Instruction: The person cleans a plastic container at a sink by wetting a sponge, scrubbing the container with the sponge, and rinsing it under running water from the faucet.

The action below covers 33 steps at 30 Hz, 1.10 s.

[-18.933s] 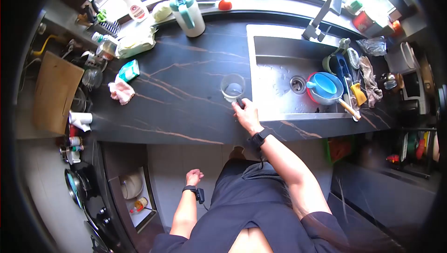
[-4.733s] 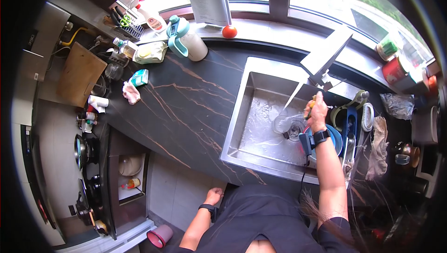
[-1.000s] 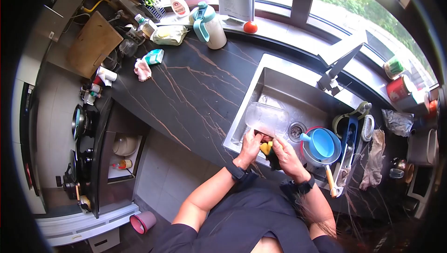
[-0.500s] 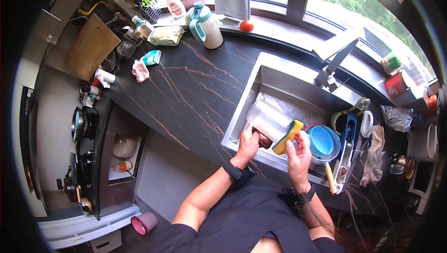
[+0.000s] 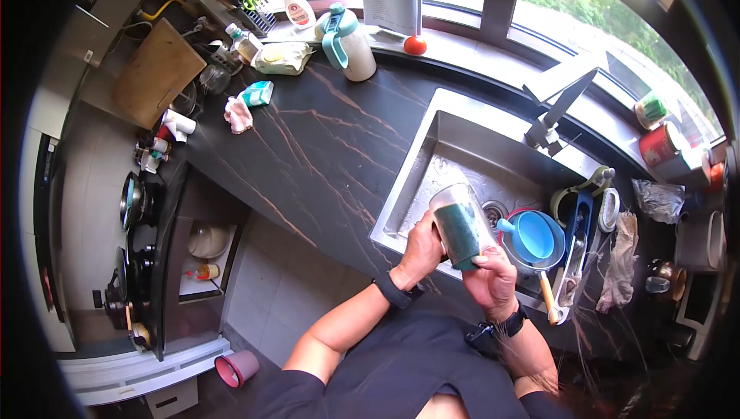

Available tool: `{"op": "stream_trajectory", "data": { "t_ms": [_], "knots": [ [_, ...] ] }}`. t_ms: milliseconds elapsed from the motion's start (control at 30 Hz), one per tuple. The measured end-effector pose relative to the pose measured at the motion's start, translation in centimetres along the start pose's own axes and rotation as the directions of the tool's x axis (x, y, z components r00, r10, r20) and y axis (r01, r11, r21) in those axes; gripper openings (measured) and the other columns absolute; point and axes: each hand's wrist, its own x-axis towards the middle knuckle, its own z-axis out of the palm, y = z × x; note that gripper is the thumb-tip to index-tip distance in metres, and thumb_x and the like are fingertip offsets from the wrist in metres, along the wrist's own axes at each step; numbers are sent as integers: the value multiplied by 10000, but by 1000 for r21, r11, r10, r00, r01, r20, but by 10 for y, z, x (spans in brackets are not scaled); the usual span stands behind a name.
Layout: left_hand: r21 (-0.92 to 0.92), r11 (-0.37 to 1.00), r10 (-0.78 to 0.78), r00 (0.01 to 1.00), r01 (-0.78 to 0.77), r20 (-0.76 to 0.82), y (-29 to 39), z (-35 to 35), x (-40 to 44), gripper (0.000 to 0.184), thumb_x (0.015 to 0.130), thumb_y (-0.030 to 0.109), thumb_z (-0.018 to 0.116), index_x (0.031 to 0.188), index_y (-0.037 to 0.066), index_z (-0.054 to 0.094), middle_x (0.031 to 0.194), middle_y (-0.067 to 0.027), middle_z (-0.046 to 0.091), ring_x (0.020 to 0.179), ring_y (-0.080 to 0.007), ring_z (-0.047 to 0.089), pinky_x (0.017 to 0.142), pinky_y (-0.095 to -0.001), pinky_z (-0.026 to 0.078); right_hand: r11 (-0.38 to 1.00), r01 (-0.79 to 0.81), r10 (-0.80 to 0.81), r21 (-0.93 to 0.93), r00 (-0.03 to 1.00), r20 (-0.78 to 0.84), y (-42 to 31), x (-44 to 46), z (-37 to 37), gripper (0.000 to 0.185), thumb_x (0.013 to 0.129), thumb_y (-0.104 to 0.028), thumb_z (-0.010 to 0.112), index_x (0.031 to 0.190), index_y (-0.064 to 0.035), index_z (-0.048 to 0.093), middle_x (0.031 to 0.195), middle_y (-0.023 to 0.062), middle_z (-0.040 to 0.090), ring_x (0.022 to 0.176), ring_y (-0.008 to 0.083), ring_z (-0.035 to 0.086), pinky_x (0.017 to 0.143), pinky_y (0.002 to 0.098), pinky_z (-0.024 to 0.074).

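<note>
A clear cup point(image 5: 464, 222) is held tilted above the near edge of the steel sink point(image 5: 443, 145). Inside it sits the sponge point(image 5: 456, 235), its dark green side showing through the wall. My left hand point(image 5: 422, 251) is wrapped round the cup's left side, where its handle is hidden. At the cup's mouth, my right hand point(image 5: 493, 276) has its fingers closed on the sponge's end. Just right of the cup, a blue ladle-like bowl point(image 5: 533, 237) lies in a pan with a wooden handle point(image 5: 548, 296).
A grey faucet point(image 5: 566, 103) rises behind the sink. Along its right side are a blue rack item point(image 5: 580, 222) and a cloth point(image 5: 619, 261). A jug point(image 5: 354, 53), wipes pack point(image 5: 281, 57) and pink cloth point(image 5: 238, 114) stand or lie on the dark counter. A tomato point(image 5: 415, 45) is on the sill.
The sponge, outside the cup half a second ago, is now inside it. My right hand has moved against the cup's mouth, and the cup is tilted more upright in my left hand.
</note>
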Motion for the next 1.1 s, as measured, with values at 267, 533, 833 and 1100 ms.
{"op": "stream_trajectory", "data": {
  "t_ms": [267,533,833,1100],
  "knots": [
    [90,995,-49,999,48,11,-7,-2,1,266,963,136,376,1133,-2,527,992,-170,629,890,-243,642,731,-352,521,-182,471,17,-863,879,476,5,25,-13,817,734,-174,725,1376,54,274,1410,223,302,1313,345,314,1077,377,249],
    [201,967,160,987,-155,-12,6,-1,3,277,904,65,456,1157,-34,506,1009,-216,608,896,-277,632,766,-351,506,994,63,-73,86,991,112,1,17,8,706,767,-102,640,1365,55,300,1312,160,473,1242,261,439,1087,369,269],
    [429,890,123,988,-152,95,2,-8,4,431,802,72,516,1187,-112,456,985,-312,564,941,-421,576,777,-402,489,-175,467,22,-867,882,471,-5,30,-31,804,727,-311,772,1337,28,374,1372,221,360,1289,342,345,1056,374,284],
    [-234,970,163,881,-61,445,23,-34,13,780,848,283,642,1440,31,201,1420,-130,318,1298,-262,356,1027,-341,342,830,77,-46,-552,997,69,-16,13,-35,602,963,-409,400,1346,53,355,1276,148,508,1160,221,515,989,351,398]
  ]
}}
